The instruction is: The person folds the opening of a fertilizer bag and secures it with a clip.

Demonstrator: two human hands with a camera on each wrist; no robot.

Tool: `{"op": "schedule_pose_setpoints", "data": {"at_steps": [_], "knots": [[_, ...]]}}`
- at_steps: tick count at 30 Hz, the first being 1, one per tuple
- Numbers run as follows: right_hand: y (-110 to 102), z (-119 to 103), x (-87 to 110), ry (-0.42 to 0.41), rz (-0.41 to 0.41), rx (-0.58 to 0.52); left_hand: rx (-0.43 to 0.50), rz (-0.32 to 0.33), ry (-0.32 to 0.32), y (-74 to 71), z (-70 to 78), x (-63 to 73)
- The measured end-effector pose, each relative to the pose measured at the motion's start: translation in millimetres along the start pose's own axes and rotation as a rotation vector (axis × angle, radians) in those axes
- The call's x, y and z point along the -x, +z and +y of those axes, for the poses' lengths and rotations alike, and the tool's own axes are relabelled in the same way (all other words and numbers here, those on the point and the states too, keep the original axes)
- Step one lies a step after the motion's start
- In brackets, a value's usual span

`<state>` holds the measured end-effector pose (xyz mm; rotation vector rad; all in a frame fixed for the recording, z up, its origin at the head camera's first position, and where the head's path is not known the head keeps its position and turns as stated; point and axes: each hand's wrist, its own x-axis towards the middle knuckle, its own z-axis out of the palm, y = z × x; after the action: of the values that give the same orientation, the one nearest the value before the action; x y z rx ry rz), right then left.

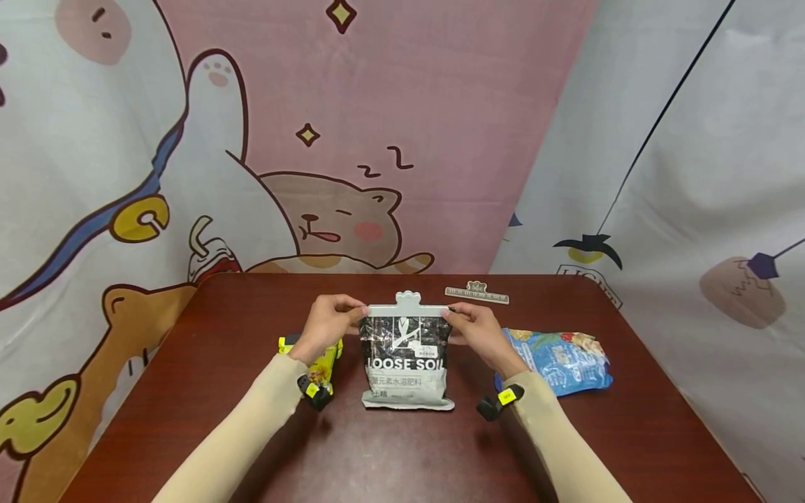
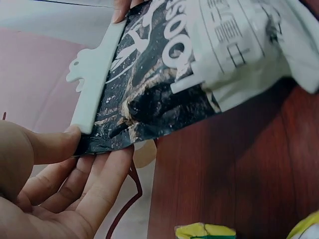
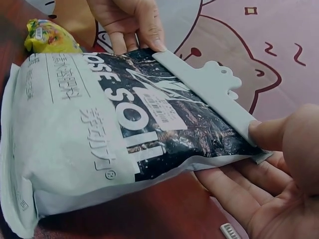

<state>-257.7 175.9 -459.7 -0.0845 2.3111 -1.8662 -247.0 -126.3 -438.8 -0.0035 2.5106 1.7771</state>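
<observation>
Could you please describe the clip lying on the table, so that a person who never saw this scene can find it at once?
Look at the dark red-brown table, near its far edge. Just beyond the right hand lies a long, narrow clip. Its printed row of stripes, like piano keys, sets it apart from the plain white clip on the bag.

A black-and-white plastic bag [image 1: 407,381], yellow plastic packet [image 1: 327,360] and blue plastic packet [image 1: 562,362] are blocking me; brown table [image 1: 411,457] is leaving room nearer me.
</observation>
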Motion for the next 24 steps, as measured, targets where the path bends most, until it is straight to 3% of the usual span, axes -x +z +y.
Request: {"op": "schedule_pose_setpoints", "data": {"at_steps": [5,20,24], "knots": [[1.8,4.7,-8.7,0.03,-0.008,-0.006,-0.06,-0.03,-0.012,-1.0,-1.7,-8.5],[7.2,23.0,-29.7,0.109,-0.015,-0.011,-0.111,-0.157,-0.087,-4.2,-9.6,-36.6],[7.9,26.8,-34.4,0.111,-0.003,0.038,-0.127,-0.18,-0.098,-2.5,-12.9,-43.7]]}}
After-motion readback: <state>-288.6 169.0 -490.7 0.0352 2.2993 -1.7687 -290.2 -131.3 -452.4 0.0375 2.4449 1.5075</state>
